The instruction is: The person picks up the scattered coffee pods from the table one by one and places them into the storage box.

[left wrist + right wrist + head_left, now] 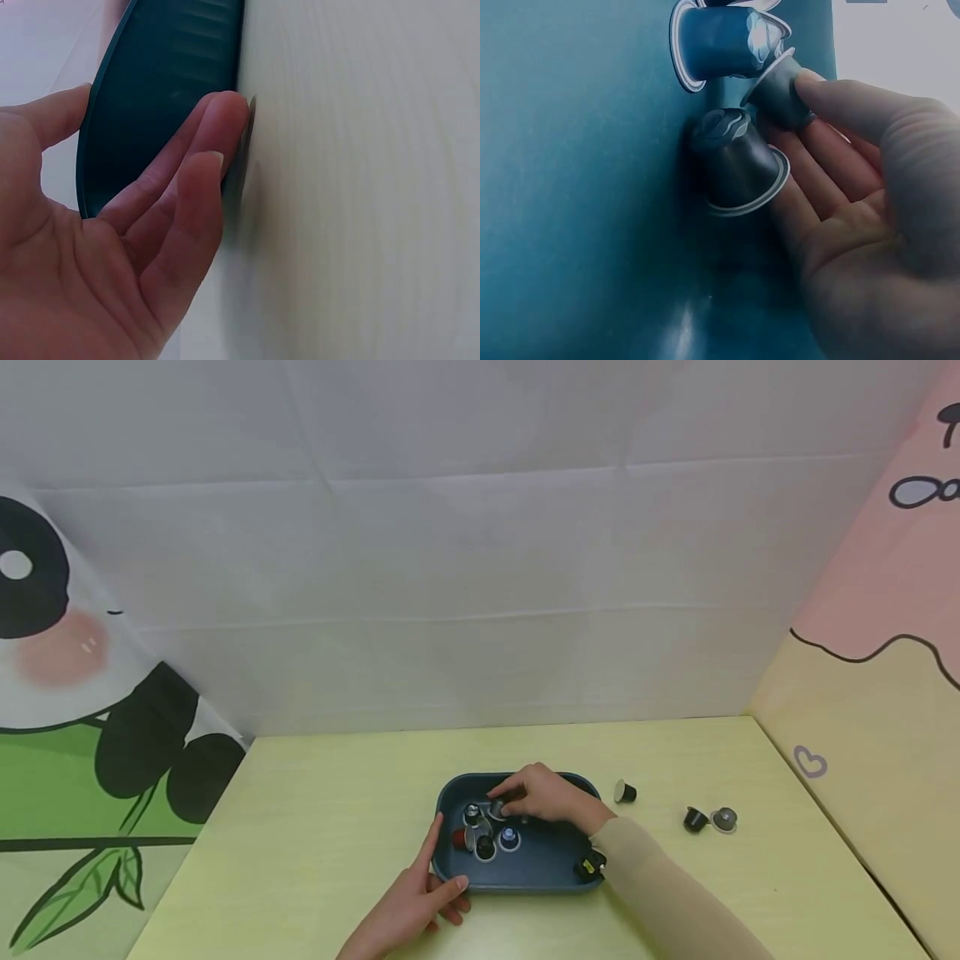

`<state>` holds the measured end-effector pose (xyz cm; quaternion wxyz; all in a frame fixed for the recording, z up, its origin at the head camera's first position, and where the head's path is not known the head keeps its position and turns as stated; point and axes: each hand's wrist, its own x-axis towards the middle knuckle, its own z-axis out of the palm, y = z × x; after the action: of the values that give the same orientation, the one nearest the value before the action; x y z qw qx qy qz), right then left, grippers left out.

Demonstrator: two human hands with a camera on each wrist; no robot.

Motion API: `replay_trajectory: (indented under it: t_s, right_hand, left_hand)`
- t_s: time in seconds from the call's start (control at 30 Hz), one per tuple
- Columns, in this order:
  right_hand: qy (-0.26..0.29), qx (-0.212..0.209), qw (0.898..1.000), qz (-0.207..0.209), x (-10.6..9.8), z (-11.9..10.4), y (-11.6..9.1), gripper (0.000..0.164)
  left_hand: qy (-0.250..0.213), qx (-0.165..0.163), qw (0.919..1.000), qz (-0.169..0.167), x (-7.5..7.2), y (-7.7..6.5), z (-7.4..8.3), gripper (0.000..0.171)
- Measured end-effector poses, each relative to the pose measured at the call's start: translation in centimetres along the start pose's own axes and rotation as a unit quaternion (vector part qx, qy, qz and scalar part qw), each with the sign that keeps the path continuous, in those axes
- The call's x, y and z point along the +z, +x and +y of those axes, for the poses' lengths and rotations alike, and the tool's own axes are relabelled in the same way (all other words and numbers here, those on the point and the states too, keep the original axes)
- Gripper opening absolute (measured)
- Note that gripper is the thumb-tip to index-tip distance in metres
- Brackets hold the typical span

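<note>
A dark blue tray (540,878) lies on the table with several coffee capsules in its left half. My right hand (543,793) reaches over the tray and pinches a grey coffee capsule (778,94) between thumb and fingers. Close by its fingers, a dark capsule (739,169) stands rim down. A blue capsule (720,43) lies on its side above that one in the right wrist view. At the tray's near left corner my left hand (412,893) holds the edge. Its thumb (56,116) touches the rim, and bent fingers lie against the outer wall.
Right of the tray, a capsule (625,791) lies on its side on the table. Farther right are a black capsule (696,820) and a grey one (724,819). A small black device (591,864) with a yellow mark sits by the right sleeve. A white sheet (480,568) hangs behind.
</note>
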<state>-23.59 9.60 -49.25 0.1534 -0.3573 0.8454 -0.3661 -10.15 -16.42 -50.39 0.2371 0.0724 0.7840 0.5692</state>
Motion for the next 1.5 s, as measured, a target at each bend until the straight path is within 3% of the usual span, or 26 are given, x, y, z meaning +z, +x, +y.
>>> replay_trajectory:
  t_s: [0.4, 0.97, 1.5]
  right_hand:
    - [0.085, 0.02, 0.996, 0.006, 0.1, 0.1, -0.2, 0.032]
    - [0.141, -0.007, 0.99, 0.019, -0.4, -0.4, -0.1, 0.032]
    - [0.186, -0.039, 0.98, 0.06, -3.9, -2.3, -1.5, 0.034]
  left_hand:
    - [0.0, -0.002, 1.0, -0.004, 0.0, 0.1, 0.0, 0.096]
    - [0.004, -0.003, 1.0, -0.002, 0.0, 0.1, 0.1, 0.096]
    - [0.0, -0.008, 1.0, 0.003, 0.0, -0.1, 0.2, 0.097]
